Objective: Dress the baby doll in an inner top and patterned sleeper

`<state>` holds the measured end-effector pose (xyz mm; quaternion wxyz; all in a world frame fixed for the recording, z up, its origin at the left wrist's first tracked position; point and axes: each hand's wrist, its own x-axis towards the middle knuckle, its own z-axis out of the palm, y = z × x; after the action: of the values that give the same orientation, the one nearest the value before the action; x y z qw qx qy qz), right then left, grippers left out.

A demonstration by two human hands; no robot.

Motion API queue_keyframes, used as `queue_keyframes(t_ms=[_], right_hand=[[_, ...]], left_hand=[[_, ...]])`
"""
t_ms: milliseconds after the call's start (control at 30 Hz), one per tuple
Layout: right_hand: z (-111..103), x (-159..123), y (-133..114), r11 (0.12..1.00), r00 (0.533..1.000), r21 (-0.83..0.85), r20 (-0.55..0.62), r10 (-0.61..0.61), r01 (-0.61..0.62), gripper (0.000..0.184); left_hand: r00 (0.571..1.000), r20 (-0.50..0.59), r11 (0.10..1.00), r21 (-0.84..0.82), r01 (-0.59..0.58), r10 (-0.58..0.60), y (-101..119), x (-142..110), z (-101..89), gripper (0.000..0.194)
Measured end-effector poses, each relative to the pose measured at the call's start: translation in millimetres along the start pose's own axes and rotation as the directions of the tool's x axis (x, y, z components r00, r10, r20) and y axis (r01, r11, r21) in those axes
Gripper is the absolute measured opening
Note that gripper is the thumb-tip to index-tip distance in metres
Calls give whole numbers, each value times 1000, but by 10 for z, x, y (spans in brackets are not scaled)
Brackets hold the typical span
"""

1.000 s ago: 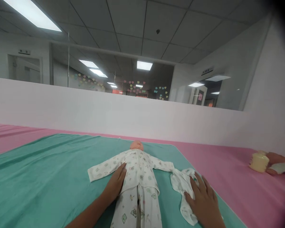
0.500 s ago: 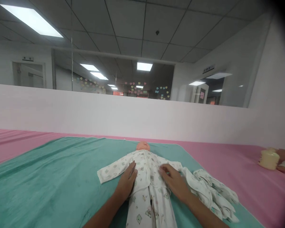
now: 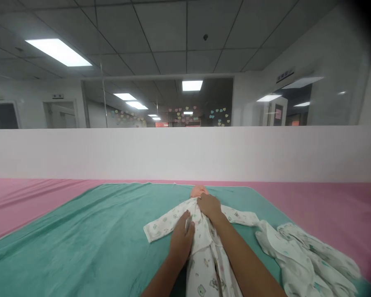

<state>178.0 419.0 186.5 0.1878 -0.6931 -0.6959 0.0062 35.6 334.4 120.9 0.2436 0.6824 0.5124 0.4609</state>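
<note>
One soft, light gown [image 3: 204, 251] lay on the doll [image 3: 199, 190], under our left hand [image 3: 181, 241] and right hand [image 3: 210, 206]; it looked easy to bunch, so we judged its front edges the place to hold. The left pressed flat, fingers spread; the right curled at the collar, pinching or not we could not tell. A white cloth [image 3: 306, 264] lay beyond the right, on the green blanket [image 3: 80, 231].

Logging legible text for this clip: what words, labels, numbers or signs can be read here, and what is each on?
Nothing can be read in this view.
Plate above the left doorway: too small to read.
Plate above the right doorway: too blurred to read.
Sheet on the far door: too small to read.
Doll's sleepsuit: small animal prints, no lettering seen.
</note>
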Motion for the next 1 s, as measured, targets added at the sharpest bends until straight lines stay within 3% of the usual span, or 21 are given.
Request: queue_keyframes(t_ms=[167, 267, 367, 467, 600, 800, 1000], right_hand=[[-8, 16, 72, 998, 998, -4, -22, -55, 55, 38], [16, 63, 129, 997, 997, -14, -25, -74, 73, 38], [57, 124, 194, 995, 995, -3, -8, -102, 102, 41], [103, 184, 248, 992, 993, 32, -4, -119, 119, 40], [155, 226, 275, 993, 995, 80, -42, -85, 88, 37], [167, 112, 289, 993, 992, 119, -118, 34, -20, 37], [139, -248, 233, 996, 985, 86, -170, 11, 4, 34]], left_hand=[[996, -76, 998, -41, 37, -40, 243, 437, 103, 53], [998, 20, 992, -111, 59, -58, 381, 778, 209, 53], [996, 76, 990, -133, 53, -44, 385, 981, 342, 45], [999, 28, 1000, 15, -25, 25, 293, 1021, 433, 38], [995, 31, 978, 183, -104, 100, 189, 1006, 451, 47], [975, 44, 947, 232, -224, 220, 161, 1011, 475, 50], [948, 13, 942, 109, -317, 317, 91, 909, 455, 34]])
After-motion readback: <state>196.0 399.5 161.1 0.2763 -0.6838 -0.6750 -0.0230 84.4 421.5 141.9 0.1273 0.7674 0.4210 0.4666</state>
